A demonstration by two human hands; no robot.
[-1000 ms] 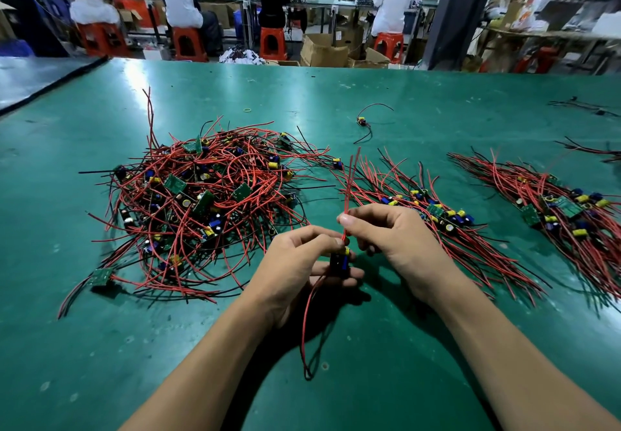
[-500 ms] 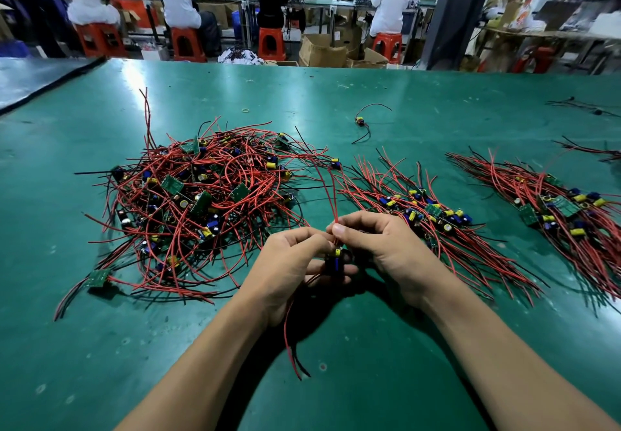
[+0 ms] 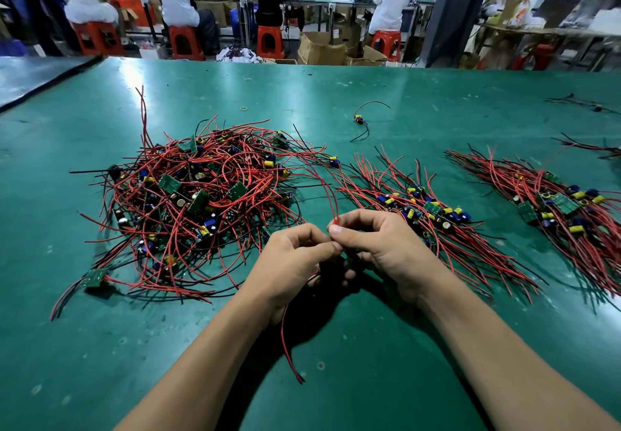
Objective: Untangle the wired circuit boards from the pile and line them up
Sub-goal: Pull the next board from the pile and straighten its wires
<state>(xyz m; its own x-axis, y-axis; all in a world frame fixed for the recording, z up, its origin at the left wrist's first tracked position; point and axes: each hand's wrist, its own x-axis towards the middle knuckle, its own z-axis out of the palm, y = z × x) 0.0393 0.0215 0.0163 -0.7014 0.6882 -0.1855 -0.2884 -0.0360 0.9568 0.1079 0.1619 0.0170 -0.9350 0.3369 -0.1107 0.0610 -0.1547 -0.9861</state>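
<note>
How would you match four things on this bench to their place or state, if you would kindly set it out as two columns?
1. tangled pile
2. nearer lined-up row
3. lone board
4. right hand

A. pinches a red wire
B. alone, toward the far side of the table
C. heaped on the left
D. wires parallel, just right of centre

Pairs: 1-C, 2-D, 3-B, 4-A.

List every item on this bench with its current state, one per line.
Tangled pile: knotted, unsorted.
Middle row: untangled, wires roughly parallel.
Right row: untangled, wires roughly parallel.
Lone board: lying apart, far side.
Left hand: grips hanging red wire.
Right hand: pinches arcing red wire.
</note>
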